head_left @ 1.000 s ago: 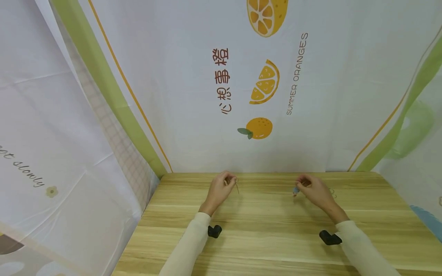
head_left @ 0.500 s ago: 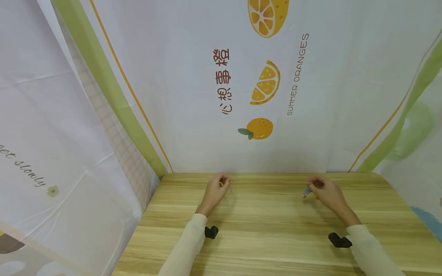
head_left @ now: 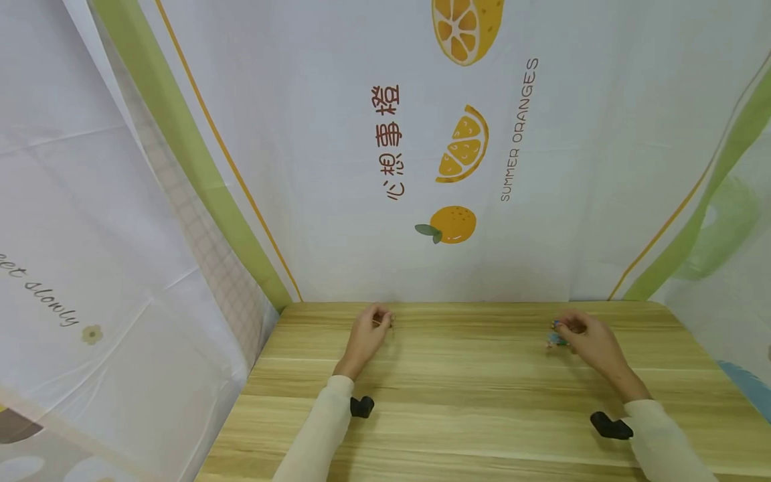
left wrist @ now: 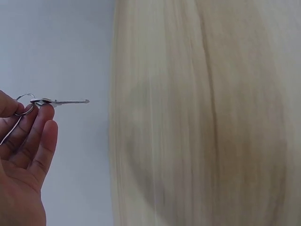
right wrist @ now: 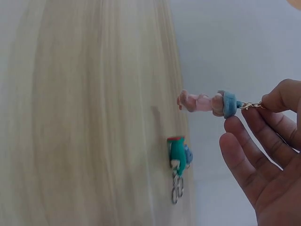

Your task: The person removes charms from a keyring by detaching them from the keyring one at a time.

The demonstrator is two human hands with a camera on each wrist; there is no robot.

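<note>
My left hand [head_left: 364, 337] pinches a metal ring between thumb and fingers near the table's far edge. From that ring a slim silver key [left wrist: 70, 101] sticks out past the fingertips in the left wrist view. Over on the right, my right hand [head_left: 593, 340] holds a figurine keychain [right wrist: 204, 102] by its short metal chain, between thumb and forefinger. The figurine has a pink body and a blue top, and dangles free of the fingers. Just beyond it, a green keychain [right wrist: 177, 153] with metal rings lies on the table, a blue piece [right wrist: 188, 155] against it.
The wooden table [head_left: 464, 388] ends at a white wall cloth [head_left: 337, 221] printed with oranges. Black wrist mounts [head_left: 611, 426] sit below both wrists. Another cloth [head_left: 120, 234] hangs along the left side.
My hands have moved apart: the left one leftward with the key, the right one rightward with the figurine keychain. The keychains on the table now show beside and behind the right hand's fingers.
</note>
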